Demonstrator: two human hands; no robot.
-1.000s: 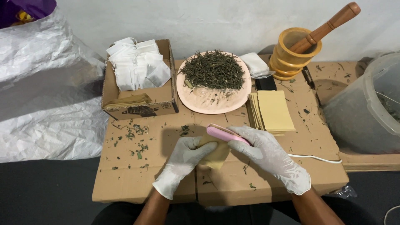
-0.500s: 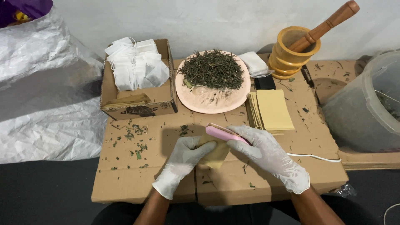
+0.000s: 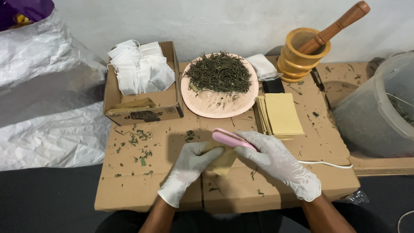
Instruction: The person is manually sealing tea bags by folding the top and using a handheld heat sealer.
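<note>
Both my hands wear white gloves over a flattened cardboard sheet (image 3: 129, 190). My left hand (image 3: 187, 170) pinches a small yellow paper pouch (image 3: 223, 162) at its left edge. My right hand (image 3: 278, 162) grips a pink hand-held sealer (image 3: 228, 138), whose jaws sit on the pouch's top edge. A white cord (image 3: 327, 164) trails from the sealer to the right.
Behind are a pink plate (image 3: 220, 108) of dried green herb, a stack of yellow pouches (image 3: 280, 114), a cardboard box (image 3: 166, 101) holding white filter bags, a wooden mortar (image 3: 302, 54) with pestle, a translucent plastic tub (image 3: 379, 112) at right, and a crinkled plastic sheet (image 3: 47, 108) at left.
</note>
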